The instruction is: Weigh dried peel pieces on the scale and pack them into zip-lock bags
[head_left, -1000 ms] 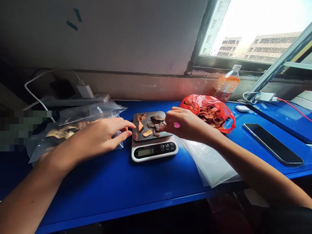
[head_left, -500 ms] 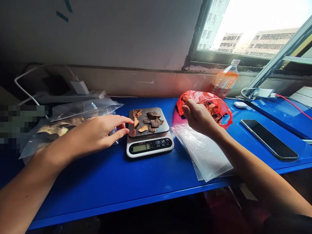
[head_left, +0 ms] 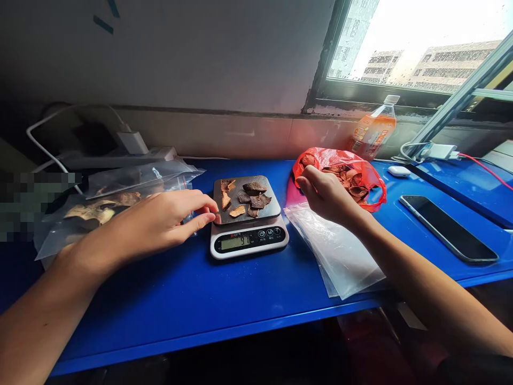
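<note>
A kitchen scale (head_left: 250,243) stands on the blue table, its display reading about 97. Several dried peel pieces (head_left: 256,201), dark brown and tan, lie spread on its metal plate. My left hand (head_left: 172,216) is at the plate's left edge, thumb and forefinger a little apart with nothing seen between them. Over the near left part of a red plastic bag (head_left: 379,184) is my right hand (head_left: 320,187), its fingers curled closed; whatever they hold, if anything, is hidden. Reddish-brown dried peels (head_left: 352,182) fill the open bag.
Clear flat bags (head_left: 340,262) lie under my right forearm. Zip bags with dried slices (head_left: 96,211) are on the left, partly behind my left arm. A phone (head_left: 447,227), a white earphone case (head_left: 399,171) and an orange drink bottle (head_left: 372,128) are on the right.
My left forefinger has drawn back from the tan piece and bent down towards the thumb. My right hand stays by the red bag. The whole view has shifted slightly.
</note>
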`<state>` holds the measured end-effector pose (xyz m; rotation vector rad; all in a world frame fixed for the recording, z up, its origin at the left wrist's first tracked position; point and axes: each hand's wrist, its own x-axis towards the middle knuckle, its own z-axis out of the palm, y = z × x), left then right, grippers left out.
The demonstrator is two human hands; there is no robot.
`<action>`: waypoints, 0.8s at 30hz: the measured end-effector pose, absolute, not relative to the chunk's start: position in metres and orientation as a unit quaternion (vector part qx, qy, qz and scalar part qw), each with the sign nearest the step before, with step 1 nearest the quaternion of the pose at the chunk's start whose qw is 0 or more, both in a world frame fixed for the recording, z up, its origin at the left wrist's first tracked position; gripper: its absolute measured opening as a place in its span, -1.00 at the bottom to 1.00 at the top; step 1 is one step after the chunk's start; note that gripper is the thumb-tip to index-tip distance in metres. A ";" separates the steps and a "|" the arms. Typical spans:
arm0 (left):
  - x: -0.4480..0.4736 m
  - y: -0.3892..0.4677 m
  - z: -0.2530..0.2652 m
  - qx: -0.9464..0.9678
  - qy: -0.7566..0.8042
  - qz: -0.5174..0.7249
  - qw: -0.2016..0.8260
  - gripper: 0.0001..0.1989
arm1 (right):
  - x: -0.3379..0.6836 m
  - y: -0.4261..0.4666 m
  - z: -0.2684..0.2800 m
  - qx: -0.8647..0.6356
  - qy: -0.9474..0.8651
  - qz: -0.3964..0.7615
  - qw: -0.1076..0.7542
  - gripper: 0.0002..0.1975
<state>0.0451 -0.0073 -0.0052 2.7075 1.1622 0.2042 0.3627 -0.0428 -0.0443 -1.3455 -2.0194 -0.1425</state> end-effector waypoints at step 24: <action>0.038 -0.001 -0.011 0.921 0.373 0.060 0.098 -0.65 | 0.362 -0.045 -0.039 -0.549 -0.810 0.004 0.208 -0.71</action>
